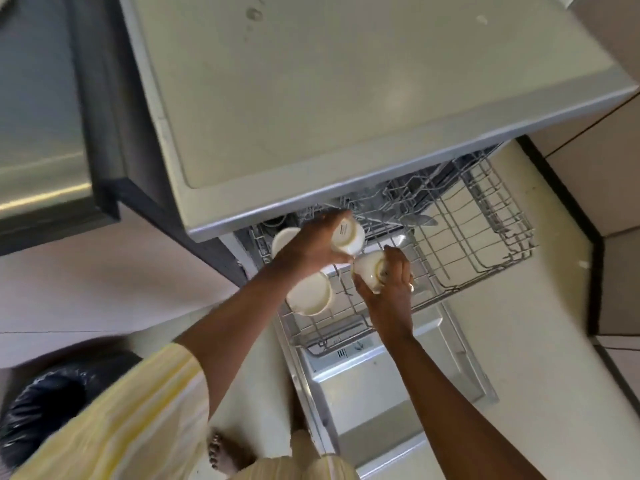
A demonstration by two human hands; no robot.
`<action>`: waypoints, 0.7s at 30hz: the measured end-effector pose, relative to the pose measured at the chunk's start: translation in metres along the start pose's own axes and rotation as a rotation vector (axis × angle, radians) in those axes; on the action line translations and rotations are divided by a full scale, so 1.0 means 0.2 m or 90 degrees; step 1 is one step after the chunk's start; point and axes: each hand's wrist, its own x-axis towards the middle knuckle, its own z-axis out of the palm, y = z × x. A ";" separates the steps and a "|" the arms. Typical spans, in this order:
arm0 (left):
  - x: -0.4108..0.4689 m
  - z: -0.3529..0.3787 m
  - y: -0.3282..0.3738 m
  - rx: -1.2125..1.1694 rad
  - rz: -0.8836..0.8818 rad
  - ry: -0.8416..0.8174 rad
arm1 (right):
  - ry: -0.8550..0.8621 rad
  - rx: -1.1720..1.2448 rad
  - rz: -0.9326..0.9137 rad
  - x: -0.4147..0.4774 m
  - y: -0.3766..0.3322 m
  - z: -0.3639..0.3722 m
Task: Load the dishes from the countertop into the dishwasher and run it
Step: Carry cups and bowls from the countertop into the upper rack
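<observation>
The left hand (311, 247) grips a white upturned cup (348, 237), its base facing up, over the back left part of the pulled-out wire rack (485, 216). Just beside it, the right hand (394, 275) has its fingers curled round a second white cup (369, 271), tilted above the rack's middle. A ring (411, 286) shows on that hand.

Two larger white bowls already sit in the rack's left side: the far bowl (285, 239) behind the left wrist, and the near bowl (310, 294) under the left forearm. What looks like cutlery (420, 220) lies further back, though it is blurred.

The dishwasher door (381, 393) hangs open below the rack, and the grey top (346, 81) overhangs it. A black bin bag (45, 410) stands at lower left, near a bare foot (225, 452).
</observation>
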 end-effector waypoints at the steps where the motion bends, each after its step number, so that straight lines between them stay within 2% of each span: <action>1: 0.06 0.01 -0.01 0.014 -0.004 -0.005 | -0.017 0.008 0.005 0.03 0.02 0.02; 4: 0.17 0.05 -0.04 0.047 -0.005 -0.026 | -0.041 0.003 0.030 0.10 0.08 0.08; 17: 0.45 0.12 -0.16 0.122 -0.007 -0.175 | -0.030 -0.011 0.090 0.19 0.13 0.25; 21: 0.50 0.13 -0.18 0.157 -0.005 -0.197 | -0.055 -0.077 0.114 0.19 0.14 0.29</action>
